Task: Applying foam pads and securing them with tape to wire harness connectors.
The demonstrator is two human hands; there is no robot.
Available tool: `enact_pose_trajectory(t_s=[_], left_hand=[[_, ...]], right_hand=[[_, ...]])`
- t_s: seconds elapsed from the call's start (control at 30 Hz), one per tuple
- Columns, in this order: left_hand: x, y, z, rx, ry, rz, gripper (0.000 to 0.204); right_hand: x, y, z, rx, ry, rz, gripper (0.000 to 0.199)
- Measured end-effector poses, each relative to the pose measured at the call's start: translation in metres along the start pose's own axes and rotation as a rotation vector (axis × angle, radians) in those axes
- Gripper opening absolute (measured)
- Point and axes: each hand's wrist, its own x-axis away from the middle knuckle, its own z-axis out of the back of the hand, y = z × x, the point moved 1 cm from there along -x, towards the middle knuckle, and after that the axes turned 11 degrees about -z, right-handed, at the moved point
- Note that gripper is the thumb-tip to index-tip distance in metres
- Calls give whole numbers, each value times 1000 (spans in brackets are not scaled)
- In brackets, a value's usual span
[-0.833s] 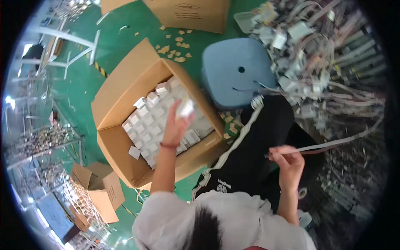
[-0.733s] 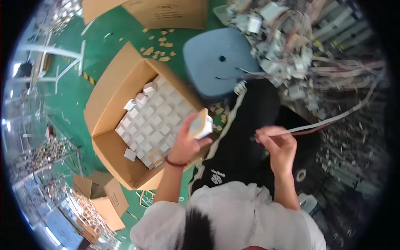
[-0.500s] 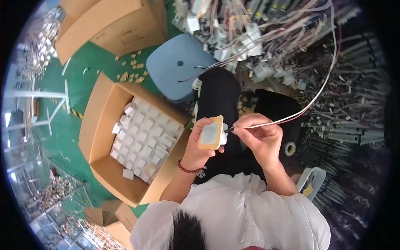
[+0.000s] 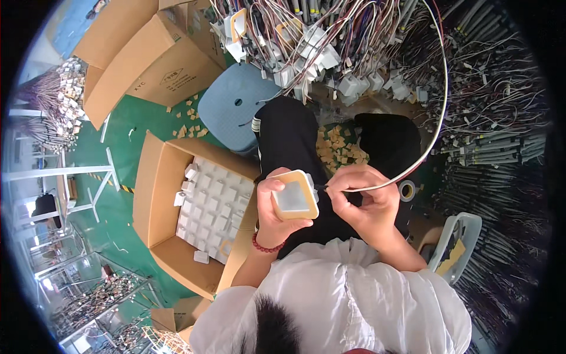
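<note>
My left hand [image 4: 272, 219] is closed around a square white plastic housing [image 4: 296, 194] with a tan border and a pale grey centre on the face turned up. Between the thumb and fingers of my right hand [image 4: 370, 203] is a white and dark red cable [image 4: 437, 133], pinched close to its black end. That end meets the right side of the housing; whether it sits inside cannot be told. From my right hand the cable loops up past the top edge of the view. Both hands are above my lap.
To the left stands an open cardboard box [image 4: 154, 197] holding rows of white housings [image 4: 206, 203]. A blue stool [image 4: 233, 97], another carton [image 4: 171, 71] and scattered tan scraps [image 4: 336, 144] lie ahead. Cable bundles [image 4: 495, 147] fill the right, beside a clear bin [image 4: 469, 236] and a tape roll [image 4: 407, 190].
The housing has turned so that more of its bordered face shows, and my left thumb now lies on it. My right hand keeps its pinch on the cable. The whole view has shifted.
</note>
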Motion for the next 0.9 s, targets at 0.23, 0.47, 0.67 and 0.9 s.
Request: enact_pose_trajectory(t_s=[0.23, 0.47, 0.67, 0.9], left_hand=[[-9, 9, 4, -378, -216, -200, 71], [-11, 14, -7, -152, -12, -29, 86], [-8, 11, -3, -294, -134, -125, 90], [-13, 9, -10, -343, -202, -18, 84]], right_hand=[[-7, -5, 7, -27, -99, -103, 18], [-10, -9, 7, -27, -113, -66, 17], [-11, -2, 11, -97, -193, -197, 15], [-2, 22, 10, -482, -94, -551, 11]])
